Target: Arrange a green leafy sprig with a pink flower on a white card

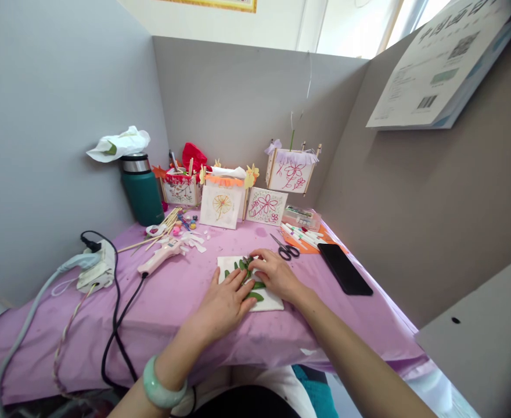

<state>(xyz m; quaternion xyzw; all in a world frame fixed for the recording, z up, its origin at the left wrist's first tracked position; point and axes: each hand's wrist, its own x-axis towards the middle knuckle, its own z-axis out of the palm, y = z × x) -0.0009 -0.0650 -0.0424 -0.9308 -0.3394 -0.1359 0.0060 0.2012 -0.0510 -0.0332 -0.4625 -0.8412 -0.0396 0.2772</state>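
Observation:
A white square sheet (273,302), paper or cloth, lies flat near the table's front edge. Green leaves (255,296) are spread over it, partly hidden under my hands. My left hand (227,302) rests flat on the leaves and the sheet with its fingers stretched out. Above the sheet's right side, my right hand (275,271) bends its fingers down to the upper leaves, near a dark sprig (247,260). Its fingertips come together there, and what they pinch is too small to name.
Scissors (287,249) and a black phone (345,269) lie to the right, beside several markers (303,234). On the left are a pink glue gun (162,256), a power strip (100,267) with trailing cords and a green bottle (142,191). Decorated paper boxes (292,171) stand behind.

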